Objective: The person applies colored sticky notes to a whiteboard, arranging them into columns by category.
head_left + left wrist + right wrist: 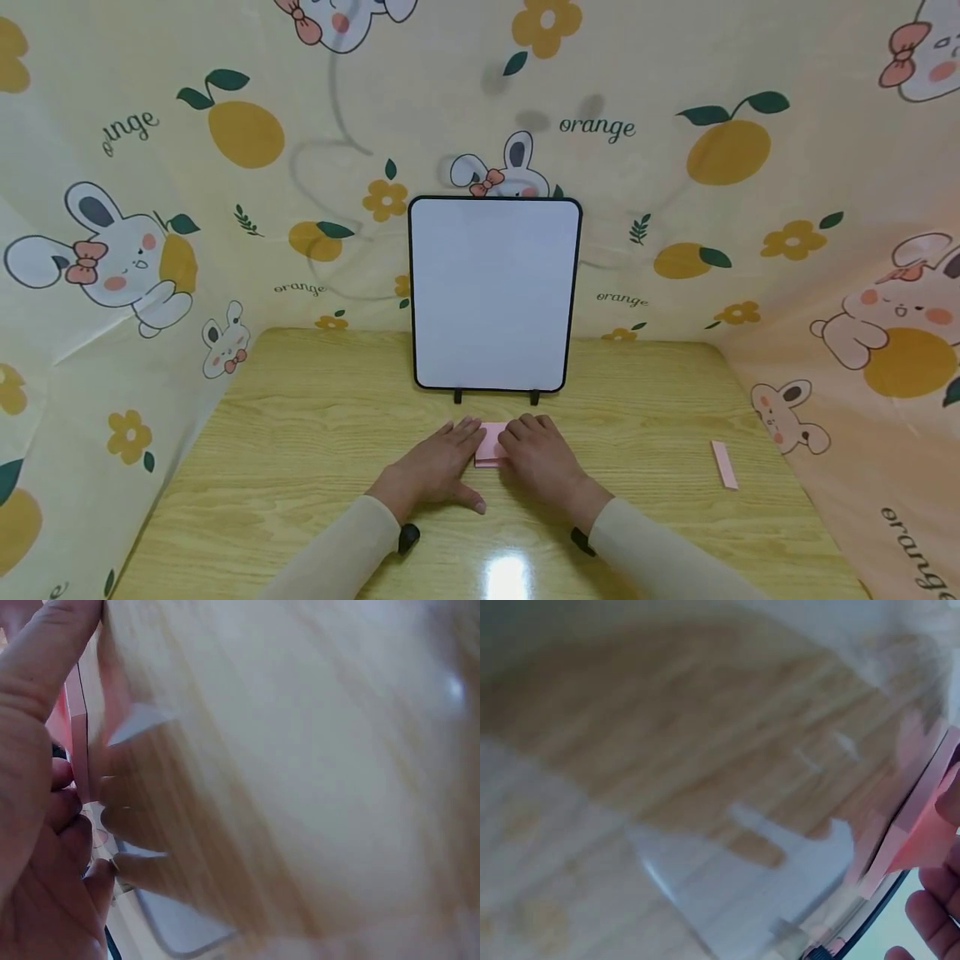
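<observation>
A folded piece of pink paper [491,444] lies on the wooden table between my two hands, a second layer showing along its near edge. My left hand [442,461] rests on its left side, fingers stretched forward and thumb spread toward me. On its right side my right hand [542,454] holds the paper with bent fingers, covering that end. In the left wrist view the pink paper [77,727] shows edge-on beside the thumb and fingers. The right wrist view has the paper [922,836] standing slightly open at the fold, with the right thumb at it.
A white board with a black frame [495,292] stands on two small black feet just beyond the hands. One narrow pink paper strip [724,465] lies on the table [300,400] to the right. A printed cloth [465,92] with rabbits and oranges surrounds the table.
</observation>
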### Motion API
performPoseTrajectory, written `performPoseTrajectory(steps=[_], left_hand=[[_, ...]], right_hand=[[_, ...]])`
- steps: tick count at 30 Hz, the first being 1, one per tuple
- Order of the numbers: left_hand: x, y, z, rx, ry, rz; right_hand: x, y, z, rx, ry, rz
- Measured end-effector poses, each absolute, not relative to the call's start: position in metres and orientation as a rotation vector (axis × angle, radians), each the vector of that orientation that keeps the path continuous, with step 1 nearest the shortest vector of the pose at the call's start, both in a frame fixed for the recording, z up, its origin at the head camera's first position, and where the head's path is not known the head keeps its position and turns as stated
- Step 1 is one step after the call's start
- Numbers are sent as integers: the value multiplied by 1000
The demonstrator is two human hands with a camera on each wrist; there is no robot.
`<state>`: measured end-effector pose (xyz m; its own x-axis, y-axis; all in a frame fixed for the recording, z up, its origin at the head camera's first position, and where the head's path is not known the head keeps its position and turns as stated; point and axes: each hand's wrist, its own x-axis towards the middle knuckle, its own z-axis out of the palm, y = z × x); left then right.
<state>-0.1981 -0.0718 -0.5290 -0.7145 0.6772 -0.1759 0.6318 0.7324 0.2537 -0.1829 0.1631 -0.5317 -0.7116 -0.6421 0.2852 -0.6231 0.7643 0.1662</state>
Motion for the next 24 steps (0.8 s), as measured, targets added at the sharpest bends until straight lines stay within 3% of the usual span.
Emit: performPoseTrajectory(steps=[24], left_hand=[[-195,-74,-531,1009,2690,354]], right_hand=[[-184,159,-535,953,-2592,-83]])
